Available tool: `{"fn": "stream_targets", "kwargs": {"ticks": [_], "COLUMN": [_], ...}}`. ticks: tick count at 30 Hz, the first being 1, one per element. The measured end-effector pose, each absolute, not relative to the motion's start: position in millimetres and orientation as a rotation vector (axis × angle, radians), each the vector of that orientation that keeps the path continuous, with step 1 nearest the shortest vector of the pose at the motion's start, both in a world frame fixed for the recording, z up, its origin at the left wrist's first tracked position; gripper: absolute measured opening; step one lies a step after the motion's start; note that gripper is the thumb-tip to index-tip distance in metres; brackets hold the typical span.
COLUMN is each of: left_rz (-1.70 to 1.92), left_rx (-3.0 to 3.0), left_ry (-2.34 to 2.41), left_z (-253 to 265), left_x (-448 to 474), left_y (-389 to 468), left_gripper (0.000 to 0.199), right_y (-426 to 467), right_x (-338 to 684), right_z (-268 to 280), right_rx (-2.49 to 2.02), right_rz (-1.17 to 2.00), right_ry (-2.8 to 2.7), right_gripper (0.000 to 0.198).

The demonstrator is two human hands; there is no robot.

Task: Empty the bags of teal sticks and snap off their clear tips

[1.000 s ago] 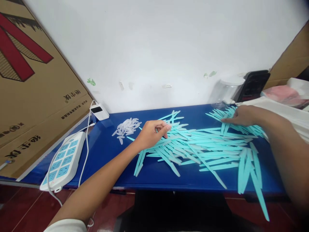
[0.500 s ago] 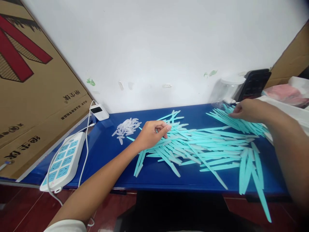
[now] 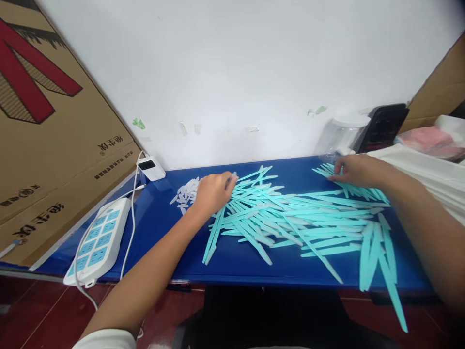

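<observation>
Turquoise sticks (image 3: 290, 218) lie loose on a blue table (image 3: 156, 242), slim, flat and tapered, many with one paler, widened end. Nearest, a few fan out at the front right, one projecting past the table's near edge. Behind these, the main heap spreads across the middle, crossing at varied angles toward its left and lying roughly parallel toward its right.

At the near left, a white power strip (image 3: 109, 228) with blue socket faces rests on the table, a white cable (image 3: 132, 218) running beside it. A cardboard box (image 3: 65, 140) bearing red printing and dark lettering stands along that side; its contents cannot be seen.

At the heap's far left, the left hand (image 3: 214, 191) has thumb and fingers pressed together, pinching a small translucent piece (image 3: 234, 175). Just beside it lies a pile of similar pale pieces (image 3: 186, 192), partly covered by the hand.

At the far right, the right hand (image 3: 359, 169) is curled over a second group of turquoise sticks; whether the fingertips grip one cannot be told.

Farther back, a clear jar (image 3: 345, 135) with a white lid stands near the wall (image 3: 232, 72); its contents cannot be determined.
</observation>
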State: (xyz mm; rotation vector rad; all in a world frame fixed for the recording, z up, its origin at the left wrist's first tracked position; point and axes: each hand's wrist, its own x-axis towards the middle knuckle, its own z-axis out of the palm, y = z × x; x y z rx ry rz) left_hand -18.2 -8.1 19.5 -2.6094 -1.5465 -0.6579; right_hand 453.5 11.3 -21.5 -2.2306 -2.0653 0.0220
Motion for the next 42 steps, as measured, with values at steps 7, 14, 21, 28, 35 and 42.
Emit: {"fn": "stream_targets", "kwargs": {"ticks": [7, 14, 21, 28, 35, 42], "left_rz": [-0.227, -0.119, -0.026, 0.171, 0.226, -0.222], "left_rx": [-2.277, -2.227, -2.220, -2.170, -2.199, -2.366], "left_ry": [-1.728, -1.766, -1.810, -1.884, -1.912, -1.712], "left_z": [21.4, 22.9, 28.2, 37.4, 44.5, 41.1], "left_x": [-42.0, -48.6, -54.9, -86.3, -93.6, -65.6], "left_y": [15.0, 19.8, 21.7, 34.2, 33.4, 19.1], "left_gripper": [0.044, 0.046, 0.049, 0.041, 0.044, 0.050], "right_y": [2.4, -3.1, -12.6, -30.4, -27.7, -40.5], "right_x": [461.2, 476.9, 461.9, 408.1, 407.6, 366.2], "right_z": [-2.6, -4.5, 10.5, 25.5, 18.6, 35.7], "right_rx": [-2.336, -2.331, -2.142, -1.871, -1.921, -1.629], "right_rz": [0.208, 0.386, 0.480, 0.891, 0.912, 0.859], "right_ry": [-2.081, -2.122, -2.156, -2.331, -2.318, -1.851], "right_gripper": [0.029, 0.043, 0.048, 0.058, 0.065, 0.055]}}
